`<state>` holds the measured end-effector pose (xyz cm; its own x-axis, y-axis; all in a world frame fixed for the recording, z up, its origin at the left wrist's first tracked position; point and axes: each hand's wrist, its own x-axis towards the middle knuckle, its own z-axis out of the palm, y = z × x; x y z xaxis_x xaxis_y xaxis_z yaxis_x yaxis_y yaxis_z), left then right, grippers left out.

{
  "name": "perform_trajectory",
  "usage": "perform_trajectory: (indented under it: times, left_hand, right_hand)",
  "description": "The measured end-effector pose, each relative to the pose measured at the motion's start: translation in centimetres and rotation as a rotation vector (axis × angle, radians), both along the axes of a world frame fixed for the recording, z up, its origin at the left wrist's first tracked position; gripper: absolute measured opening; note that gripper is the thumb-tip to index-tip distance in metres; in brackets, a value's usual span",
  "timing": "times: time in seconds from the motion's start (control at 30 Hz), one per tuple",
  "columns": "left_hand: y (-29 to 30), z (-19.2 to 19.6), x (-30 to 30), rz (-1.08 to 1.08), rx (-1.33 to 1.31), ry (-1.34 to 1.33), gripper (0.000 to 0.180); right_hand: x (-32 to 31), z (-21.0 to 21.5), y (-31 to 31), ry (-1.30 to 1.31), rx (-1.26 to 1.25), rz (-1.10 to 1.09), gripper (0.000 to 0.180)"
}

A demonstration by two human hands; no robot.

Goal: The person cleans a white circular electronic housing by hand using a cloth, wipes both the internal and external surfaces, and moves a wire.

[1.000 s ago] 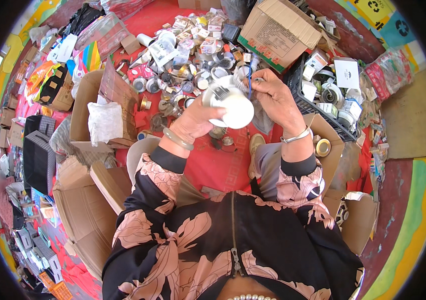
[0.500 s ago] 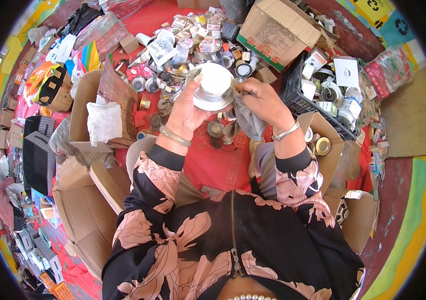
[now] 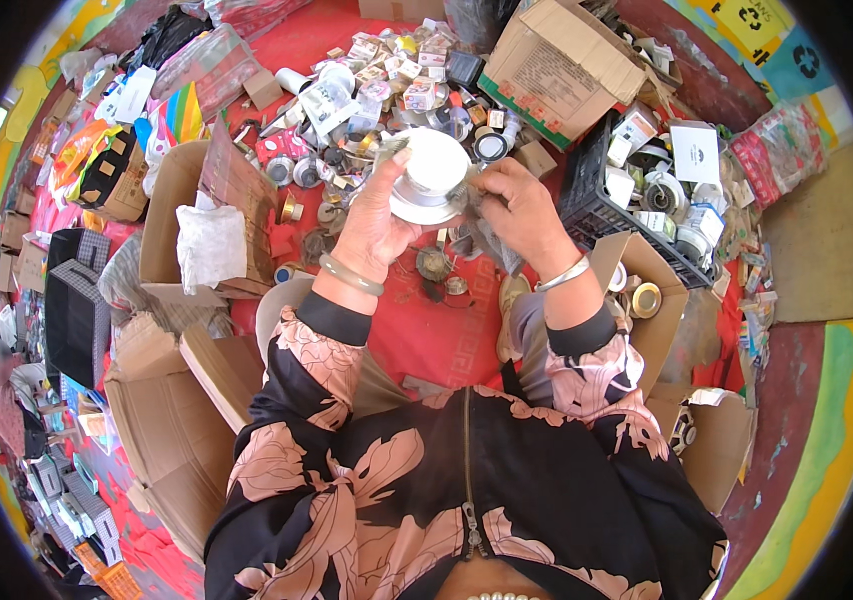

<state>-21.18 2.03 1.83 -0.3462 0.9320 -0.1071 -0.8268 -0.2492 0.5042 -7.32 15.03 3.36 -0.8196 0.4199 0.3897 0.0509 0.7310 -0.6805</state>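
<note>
In front of me I hold up a white round light fixture [image 3: 437, 160] with a domed middle and a wider rim. My left hand [image 3: 379, 215] grips it from the left, thumb on the upper edge and fingers behind. My right hand [image 3: 522, 212] is closed at the fixture's right rim, pinching a grey rag [image 3: 495, 242]. The rag hangs below the fingers and is partly hidden by the hand. Beneath the fixture, a few small metal lamp parts [image 3: 434, 263] lie on the red floor covering [image 3: 447, 335].
A heap of small boxes and lamp parts [image 3: 387, 75] spreads beyond my hands. A black crate [image 3: 587, 190] of fixtures stands at the right, near a large carton [image 3: 562, 70]. Open cartons [image 3: 172, 430] flank me; one on the right holds gold-rimmed fixtures [image 3: 645, 300].
My right hand has shifted slightly down and left along the fixture's rim, and the rag is bunched closer beneath it. The fixture stays in my left hand, nearly still.
</note>
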Motion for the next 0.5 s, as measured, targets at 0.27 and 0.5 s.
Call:
perform_trajectory:
  times: [0.27,0.5]
  left_hand:
    - [-0.7,0.4,0.0,-0.156,0.022,-0.032,0.055]
    - [-1.0,0.7,-0.3,-0.033,0.02,-0.046,0.058]
  right_hand:
    - [0.0,1.1,0.9,0.22,0.223,-0.041,0.029]
    - [-0.4,0.4,0.3,0.189,0.399,0.025,0.034]
